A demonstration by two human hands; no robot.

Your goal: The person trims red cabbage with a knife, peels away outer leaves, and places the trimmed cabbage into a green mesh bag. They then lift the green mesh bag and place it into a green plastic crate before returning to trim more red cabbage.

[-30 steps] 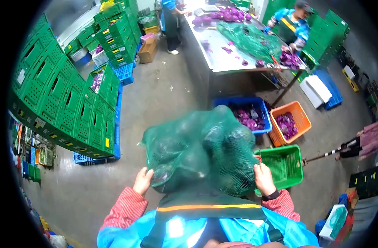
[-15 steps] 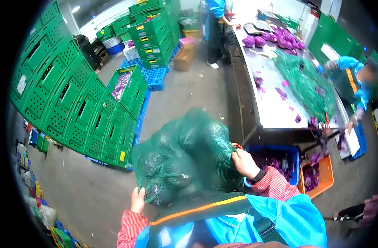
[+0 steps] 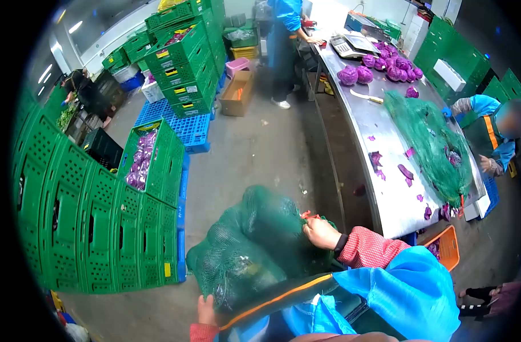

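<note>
A bulging green mesh sack (image 3: 237, 245) of rounded produce hangs in front of my body, against my dark apron. My right hand (image 3: 322, 233) is closed on its gathered end, beside a bit of red tie. Low at the sack's other side, my left hand (image 3: 206, 310) grips the netting with its fingertips; part of that hand is cut off by shadow and apron. What fills the sack is blurred by the net. To the right, a metal table (image 3: 363, 154) carries another green mesh sack (image 3: 431, 148), slack, with some purple leaves in and around it.
Stacked green crates (image 3: 100, 228) stand at left, with a crate of wrapped purple produce (image 3: 143, 159) on top. Purple cabbages (image 3: 394, 68), a knife (image 3: 366, 98) and a scale (image 3: 351, 45) lie on the table. An orange basket (image 3: 446, 248) sits below. Two co-workers stand at the table.
The view has moved nearer the table and crates. The held sack has come along, still in both hands, hanging lower in view. The co-worker at right has shifted an arm.
</note>
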